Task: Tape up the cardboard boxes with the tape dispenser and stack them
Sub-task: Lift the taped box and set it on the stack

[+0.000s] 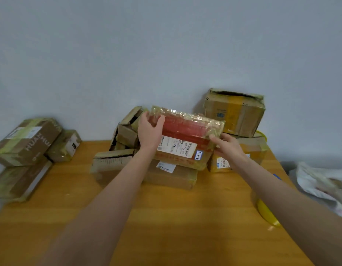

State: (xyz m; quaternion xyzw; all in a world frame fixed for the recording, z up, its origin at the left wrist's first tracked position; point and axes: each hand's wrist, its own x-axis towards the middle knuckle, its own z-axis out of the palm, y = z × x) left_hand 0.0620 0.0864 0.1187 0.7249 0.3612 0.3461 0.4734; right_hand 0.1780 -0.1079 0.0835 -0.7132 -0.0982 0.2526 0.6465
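left hand (pixel 150 129): curled over the far-left edge of the red-topped box (pixel 185 135), thumb on its face, gripping properly

right hand (pixel 226 145): pinching the right edge, thumb in front, other fingers tucked behind

red-topped box: one, tilted up between both sets of fingers, already wrapped in tape. Probably held two-handed to land square on the flat brown box (pixel 172 174) just below the fingers

left pile (pixel 26 141): three taped boxes, well left of the left fingers

open boxes (pixel 126 129): two, right beside the left fingers, flaps unsealed

right pile (pixel 235 112): three, just past the right fingertips

yellow tape roll (pixel 266 214): one, well back from the right fingers, half hidden by the forearm
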